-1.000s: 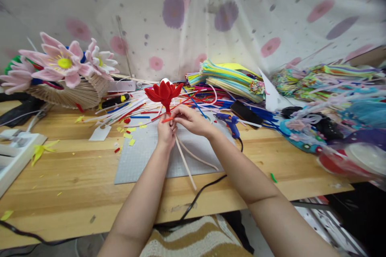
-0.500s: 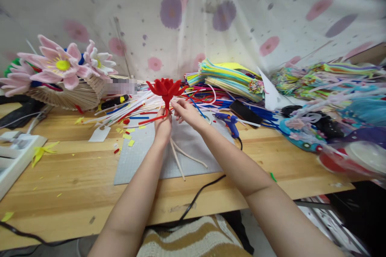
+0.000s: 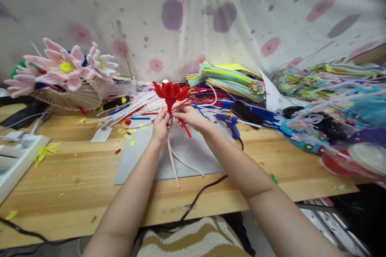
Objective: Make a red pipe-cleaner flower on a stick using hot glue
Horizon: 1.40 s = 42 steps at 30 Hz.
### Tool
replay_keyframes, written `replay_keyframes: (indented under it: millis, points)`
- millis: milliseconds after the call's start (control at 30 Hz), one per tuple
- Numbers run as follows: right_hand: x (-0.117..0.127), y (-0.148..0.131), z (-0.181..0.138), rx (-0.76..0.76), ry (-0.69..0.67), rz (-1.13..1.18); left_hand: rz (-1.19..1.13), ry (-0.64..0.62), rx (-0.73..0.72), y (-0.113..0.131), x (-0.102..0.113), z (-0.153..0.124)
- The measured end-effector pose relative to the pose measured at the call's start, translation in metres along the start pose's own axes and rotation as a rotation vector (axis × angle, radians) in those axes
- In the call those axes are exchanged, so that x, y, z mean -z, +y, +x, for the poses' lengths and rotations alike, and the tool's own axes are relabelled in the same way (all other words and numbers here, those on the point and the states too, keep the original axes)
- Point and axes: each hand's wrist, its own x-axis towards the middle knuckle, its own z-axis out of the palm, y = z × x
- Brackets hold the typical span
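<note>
Flower (image 3: 170, 90) stood above the mat (image 3: 193, 150), its stem pinched by the left hand (image 3: 161, 125) while the right hand (image 3: 189, 115) gripped a red strip (image 3: 185, 127), which could unwind if either grip slackened.

Bright, even light with soft shadows – the picture bends strongly at the edges, and the right side looks blurred.

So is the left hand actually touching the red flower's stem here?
Touching. In the head view the left hand has its fingers closed around the stem just under the red flower, with no gap showing; the right hand pinches beside it.
</note>
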Motion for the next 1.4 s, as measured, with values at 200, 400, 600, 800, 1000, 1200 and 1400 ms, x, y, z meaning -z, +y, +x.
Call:
replay_keyframes:
  millis: [200, 400, 600, 800, 1000, 1200, 1400]
  points:
    - [0.012, 0.001, 0.0, 0.023, -0.062, 0.01, -0.117, -0.09, 0.074, 0.0, 0.0, -0.004]
    - [0.023, -0.002, 0.004, -0.016, -0.227, 0.112, -0.37, -0.201, 0.213, 0.009, -0.002, -0.005]
    - [0.022, -0.007, 0.002, 0.033, -0.345, 0.125, -0.657, -0.242, 0.355, 0.011, 0.0, -0.016]
    - [0.022, -0.008, 0.004, 0.21, -0.155, -0.051, -0.491, -0.267, 0.503, 0.016, 0.001, -0.012]
    - [0.025, -0.02, 0.009, 0.243, -0.036, -0.243, 0.257, -0.064, 0.076, 0.021, -0.009, -0.003]
    - [0.017, -0.036, 0.014, 0.226, 0.077, -0.332, 1.07, 0.222, -0.397, 0.027, -0.02, -0.01]
    - [0.014, -0.044, 0.014, 0.227, 0.159, -0.42, 0.892, 0.311, -0.349, 0.037, -0.025, -0.009]
